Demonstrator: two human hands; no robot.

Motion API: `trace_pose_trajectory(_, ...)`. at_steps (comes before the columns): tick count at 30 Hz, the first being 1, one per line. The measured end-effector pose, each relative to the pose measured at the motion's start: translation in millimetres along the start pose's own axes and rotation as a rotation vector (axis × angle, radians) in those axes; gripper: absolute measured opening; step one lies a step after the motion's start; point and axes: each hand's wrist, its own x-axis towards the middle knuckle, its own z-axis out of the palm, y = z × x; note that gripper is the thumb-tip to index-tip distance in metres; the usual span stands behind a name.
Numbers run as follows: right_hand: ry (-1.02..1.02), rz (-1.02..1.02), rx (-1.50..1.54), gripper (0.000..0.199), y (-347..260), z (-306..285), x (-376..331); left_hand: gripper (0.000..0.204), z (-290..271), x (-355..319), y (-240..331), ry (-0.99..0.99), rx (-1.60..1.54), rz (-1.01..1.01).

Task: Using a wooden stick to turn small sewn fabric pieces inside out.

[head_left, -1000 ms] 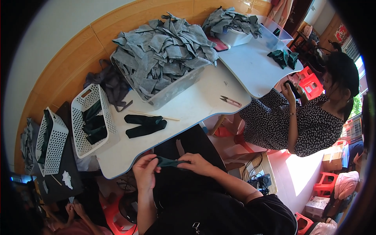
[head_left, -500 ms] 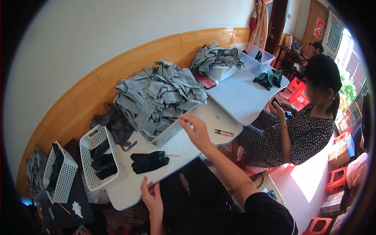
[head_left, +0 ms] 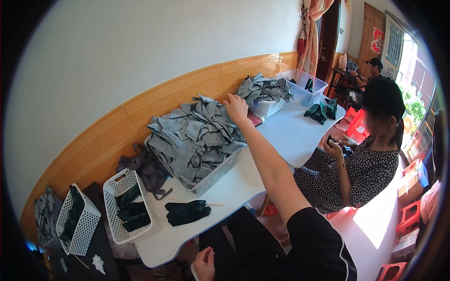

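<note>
A large heap of grey fabric pieces [head_left: 194,136] rises above a clear plastic bin [head_left: 213,175] on the white table. My right hand [head_left: 237,110] is stretched out over the heap's far right side, its fingers bent downward and apart, and I see nothing held in it. Low in front of the table, by my lap, my left hand [head_left: 204,263] has its fingers curled in with nothing visible in them. Dark green fabric pieces [head_left: 188,213] lie on the near part of the table beside a thin stick [head_left: 213,204].
Two white perforated baskets [head_left: 146,220] with dark green pieces stand at the left. Dark grey cloth [head_left: 140,168] lies behind them. A smaller white tub [head_left: 268,110] with grey pieces and a clear box [head_left: 313,97] stand farther back. At the right sits a person [head_left: 361,168] handling something small and dark.
My right hand has moved from the bin's right front edge to the far side of the heap. My left hand has dropped lower and curled its fingers. The view has shifted slightly.
</note>
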Motion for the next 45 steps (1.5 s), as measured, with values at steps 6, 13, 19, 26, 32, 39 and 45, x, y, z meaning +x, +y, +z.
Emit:
trace_pose_trajectory(6,0.03,0.002,-0.035,0.031,-4,71,63,0.039,-3,7,22,-0.069,-0.027,-0.054)
trace_pose_trajectory(13,0.077,0.004,-0.139,0.038,13,47,107,0.032,-4,30,39,-0.177,-0.144,0.012)
trace_pose_trajectory(19,-0.081,0.234,0.902,0.029,-171,17,-90,0.055,16,20,-84,-0.303,-0.614,-0.217)
trace_pose_trajectory(26,0.054,1.175,1.303,0.033,-207,-143,-459,0.07,82,117,7,-0.306,-1.726,-0.208)
trace_pose_trajectory(32,-0.267,1.045,0.88,0.051,-134,-263,-533,0.039,134,76,-40,-0.163,-1.332,-0.26)
trace_pose_trajectory(39,-0.605,0.55,0.393,0.034,-124,-315,-497,0.034,183,46,-19,-0.229,-0.986,-0.355)
trace_pose_trajectory(45,-0.603,0.791,0.601,0.035,-99,-316,-519,0.034,211,40,-37,-0.209,-0.947,-0.423)
